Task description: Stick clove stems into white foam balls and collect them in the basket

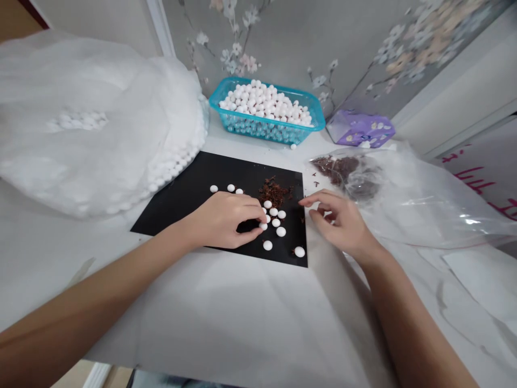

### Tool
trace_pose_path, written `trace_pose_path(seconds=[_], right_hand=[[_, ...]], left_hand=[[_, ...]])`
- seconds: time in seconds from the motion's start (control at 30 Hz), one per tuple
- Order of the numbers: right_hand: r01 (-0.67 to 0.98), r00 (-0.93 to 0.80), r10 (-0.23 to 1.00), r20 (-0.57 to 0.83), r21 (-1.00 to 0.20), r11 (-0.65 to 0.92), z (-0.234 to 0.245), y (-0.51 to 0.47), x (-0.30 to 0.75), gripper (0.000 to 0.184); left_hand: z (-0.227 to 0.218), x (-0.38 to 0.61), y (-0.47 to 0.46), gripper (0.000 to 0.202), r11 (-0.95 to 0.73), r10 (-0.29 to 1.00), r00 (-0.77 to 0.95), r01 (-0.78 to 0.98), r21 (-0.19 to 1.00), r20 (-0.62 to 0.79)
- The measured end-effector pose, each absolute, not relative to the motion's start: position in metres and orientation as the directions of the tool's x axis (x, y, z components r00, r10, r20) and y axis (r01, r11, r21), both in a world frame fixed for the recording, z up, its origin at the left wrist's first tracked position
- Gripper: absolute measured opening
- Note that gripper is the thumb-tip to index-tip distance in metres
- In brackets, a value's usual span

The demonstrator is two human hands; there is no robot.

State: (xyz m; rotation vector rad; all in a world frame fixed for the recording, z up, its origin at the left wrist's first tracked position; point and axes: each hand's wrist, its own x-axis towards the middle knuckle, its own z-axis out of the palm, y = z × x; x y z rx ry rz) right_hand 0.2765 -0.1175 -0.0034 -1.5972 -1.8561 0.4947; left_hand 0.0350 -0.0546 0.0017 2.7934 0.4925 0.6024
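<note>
A black sheet (194,194) lies on the white table, with several small white balls (280,231) and a little heap of dark red-brown bits (274,191) on it. My left hand (226,218) rests on the sheet, its thumb and fingers pinched on one white ball (263,226). At the sheet's right edge my right hand (337,218) hovers low with curled fingers, thumb and forefinger close together; what they hold, if anything, is too small to make out.
A turquoise basket (266,129) full of white balls stands at the back. A large white bag (92,129) of balls fills the left. A clear plastic bag (404,199) with dark bits lies at the right, a purple box (359,129) behind it.
</note>
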Motion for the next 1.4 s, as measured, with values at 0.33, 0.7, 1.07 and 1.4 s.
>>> trace_pose_path(seconds=[0.33,0.7,1.07,1.4], right_hand=[[0.648,-0.174,0.984,0.027,-0.75,0.135,-0.001,-0.116,0.284,0.016],[0.642,-0.126,0.992,0.001,-0.763,0.083,-0.001,-0.118,0.276,0.016],[0.691,-0.167,0.984,0.058,-0.705,0.158,-0.006,-0.116,0.276,0.009],[0.675,-0.182,0.973,0.14,-0.702,0.227,-0.011,-0.117,0.267,0.011]], left_hand=[[0.002,0.035,-0.055,0.014,-0.915,0.369,0.863,0.273,0.296,0.346],[0.001,0.035,-0.054,0.014,-0.915,0.366,0.864,0.267,0.301,0.345],[0.002,0.035,-0.055,0.014,-0.909,0.38,0.864,0.284,0.304,0.331],[0.003,0.036,-0.055,0.014,-0.906,0.384,0.866,0.288,0.31,0.321]])
